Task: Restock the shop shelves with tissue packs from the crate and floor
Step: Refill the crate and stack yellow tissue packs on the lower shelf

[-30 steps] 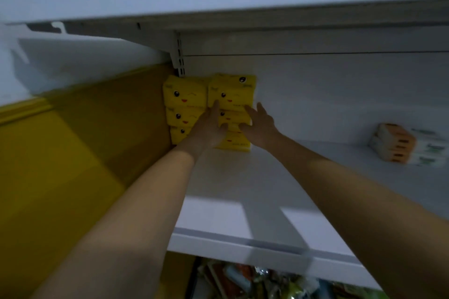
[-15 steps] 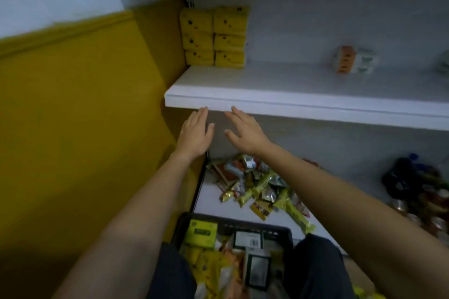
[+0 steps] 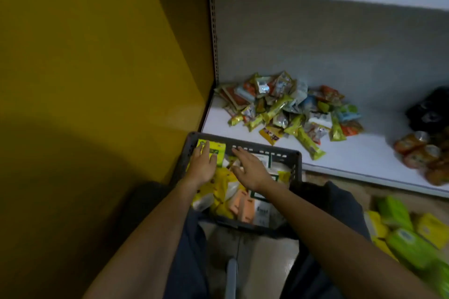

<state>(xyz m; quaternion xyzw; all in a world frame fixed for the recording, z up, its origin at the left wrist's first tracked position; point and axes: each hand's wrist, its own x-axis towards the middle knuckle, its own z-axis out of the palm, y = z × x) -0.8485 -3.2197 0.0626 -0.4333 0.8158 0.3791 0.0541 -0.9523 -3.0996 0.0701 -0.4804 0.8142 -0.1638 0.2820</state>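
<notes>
Picking tissue packs from the crate [image 3: 296, 165].
Left hand [image 3: 202, 166] and right hand [image 3: 251, 172]: fingers wide, holding nothing; next, probably close on the yellow pack [image 3: 216, 149].

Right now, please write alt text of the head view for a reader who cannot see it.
The left hand and the right hand, fingers open, are over a dark crate of tissue packs, the left on a yellow pack. Behind it, snack packets lie heaped on a white lower shelf; green packs lie on the floor.
</notes>
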